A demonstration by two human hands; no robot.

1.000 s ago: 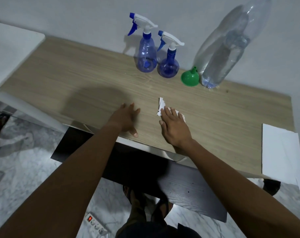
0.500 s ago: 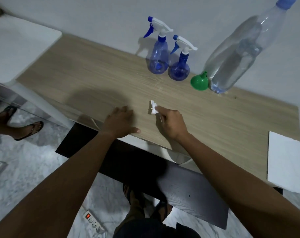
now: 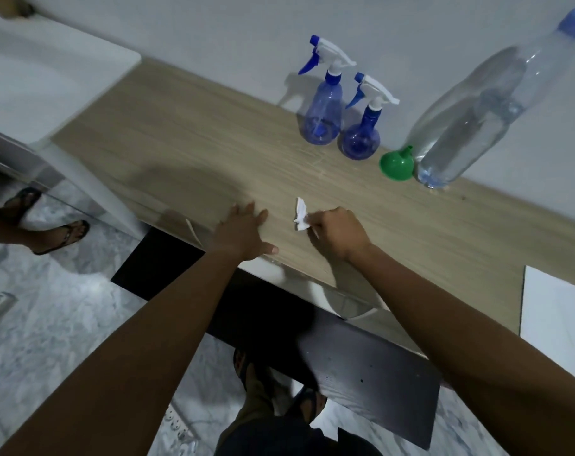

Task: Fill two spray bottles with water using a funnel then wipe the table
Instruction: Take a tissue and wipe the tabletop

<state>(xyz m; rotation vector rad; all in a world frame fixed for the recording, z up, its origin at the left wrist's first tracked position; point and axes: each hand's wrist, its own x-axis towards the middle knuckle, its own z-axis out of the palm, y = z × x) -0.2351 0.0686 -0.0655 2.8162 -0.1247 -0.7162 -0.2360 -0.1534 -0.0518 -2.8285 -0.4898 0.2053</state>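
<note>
Wood-grain laminate is filling the centre of the frame as a table point(image 3: 187, 133) set against a pale wall, with marble flooring showing lower left. Two blue spray bottles point(image 3: 322, 120) are being kept upright at upper centre, touching or nearly so, with a green funnel point(image 3: 396, 164) just right of them, mouth down beside a large clear water bottle point(image 3: 470, 120). At frame centre a crumpled white tissue point(image 3: 301, 218) is being pinched by the fingertips of the right hand point(image 3: 340, 233), its loose end standing up off the wood. The left hand point(image 3: 243, 230) is being rested flat, fingers together, just left of it. Judged by its look, the tissue is being treated as light, soft and easily torn when damp; it is best bunched under the fingers, not held by a corner. White paper point(image 3: 556, 311) is lying at the right edge.
</note>
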